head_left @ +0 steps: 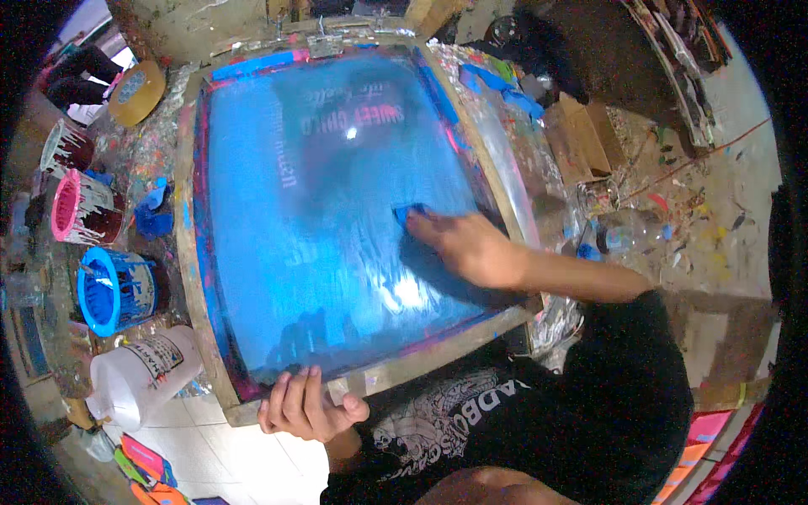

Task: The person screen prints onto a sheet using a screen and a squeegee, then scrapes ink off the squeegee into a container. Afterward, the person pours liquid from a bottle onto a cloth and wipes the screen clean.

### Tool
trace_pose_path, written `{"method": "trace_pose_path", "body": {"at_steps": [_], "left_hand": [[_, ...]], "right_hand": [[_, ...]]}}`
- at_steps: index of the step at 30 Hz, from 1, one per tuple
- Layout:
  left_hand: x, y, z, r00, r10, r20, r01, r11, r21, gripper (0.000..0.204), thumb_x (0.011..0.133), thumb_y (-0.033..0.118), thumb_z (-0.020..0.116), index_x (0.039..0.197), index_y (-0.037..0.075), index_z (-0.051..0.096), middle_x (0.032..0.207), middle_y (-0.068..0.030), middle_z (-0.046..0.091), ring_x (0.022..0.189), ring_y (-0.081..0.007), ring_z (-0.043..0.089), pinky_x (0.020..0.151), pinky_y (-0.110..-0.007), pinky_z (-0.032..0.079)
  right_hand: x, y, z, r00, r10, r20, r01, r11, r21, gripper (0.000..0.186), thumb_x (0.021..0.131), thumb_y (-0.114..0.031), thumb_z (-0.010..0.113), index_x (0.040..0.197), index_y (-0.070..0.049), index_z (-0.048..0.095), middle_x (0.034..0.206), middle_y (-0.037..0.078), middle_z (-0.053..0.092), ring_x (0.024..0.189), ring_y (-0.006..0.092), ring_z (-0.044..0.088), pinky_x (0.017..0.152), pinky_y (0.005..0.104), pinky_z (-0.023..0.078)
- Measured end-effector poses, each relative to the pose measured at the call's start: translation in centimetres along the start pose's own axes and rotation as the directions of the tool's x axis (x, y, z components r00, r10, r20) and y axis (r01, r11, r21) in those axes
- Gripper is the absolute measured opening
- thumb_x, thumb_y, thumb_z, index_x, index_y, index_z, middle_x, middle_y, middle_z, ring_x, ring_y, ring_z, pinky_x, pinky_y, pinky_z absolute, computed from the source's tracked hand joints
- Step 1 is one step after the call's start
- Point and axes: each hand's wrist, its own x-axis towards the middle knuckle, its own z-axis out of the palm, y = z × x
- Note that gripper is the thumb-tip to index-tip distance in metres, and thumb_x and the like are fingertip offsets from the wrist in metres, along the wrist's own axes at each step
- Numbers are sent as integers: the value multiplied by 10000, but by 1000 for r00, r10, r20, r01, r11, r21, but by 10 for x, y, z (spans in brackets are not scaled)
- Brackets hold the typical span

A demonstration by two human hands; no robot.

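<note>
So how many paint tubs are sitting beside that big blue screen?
3, all left of the screen frame: a blue tub nearest, a pink-rimmed tub above it, a white-rimmed tub farthest. Others may be hidden.

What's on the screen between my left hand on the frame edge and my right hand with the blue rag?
In the head view, only the blue-coated mesh lies between the left hand and the right hand pressing the blue rag; nothing rests on it.
</note>
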Motion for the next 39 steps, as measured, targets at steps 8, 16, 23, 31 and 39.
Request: {"method": "trace_pose_path", "body": {"at_steps": [8, 16, 23, 31, 39], "left_hand": [[3, 6, -3, 997, -33, 76, 30, 999, 38, 452, 812, 441, 429, 825, 94, 719, 806, -39, 666, 839, -227, 612, 973, -426, 305], [-1, 4, -2, 999, 9, 53, -7, 1000, -25, 433, 804, 435, 443, 824, 106, 724, 795, -29, 675, 834, -210, 622, 982, -413, 306], [-3, -1, -4, 999, 6, 34, -6, 1000, -8, 432, 783, 444, 458, 837, 112, 728, 786, -23, 670, 824, -207, 622, 1000, -410, 291], [-3, 1, 3, 999, -27, -23, 27, 1000, -2, 425, 781, 445, 471, 761, 114, 738, 757, -21, 665, 822, -202, 619, 1010, -414, 289], [-4, 0, -4, 998, -14, 65, 15, 1000, -8, 419, 782, 440, 473, 752, 115, 736, 752, -13, 665, 848, -204, 616, 1005, -418, 289]], "right_hand": [[109, 127, -9, 949, 308, -71, -316, 928, -198, 307, 828, -38, 522, 1130, -35, 579, 921, 216, 669, 850, 396, 668, 728, 502, 538], [104, 142, -4, 977, 206, -52, -213, 952, -220, 182, 801, -74, 553, 941, -25, 659, 841, 227, 678, 748, 421, 660, 719, 492, 549], [107, 70, 1, 990, 82, -116, -76, 995, 59, 251, 824, -88, 533, 1040, -65, 659, 851, 230, 675, 814, 419, 671, 747, 523, 538], [132, 97, 11, 967, -46, -250, 42, 999, -23, 157, 792, -190, 617, 831, -74, 715, 800, 187, 690, 719, 367, 682, 683, 478, 552], [161, 112, -5, 940, -286, -188, 307, 947, 92, 176, 795, -84, 654, 952, -46, 724, 932, 153, 699, 864, 330, 664, 779, 418, 524]]}}
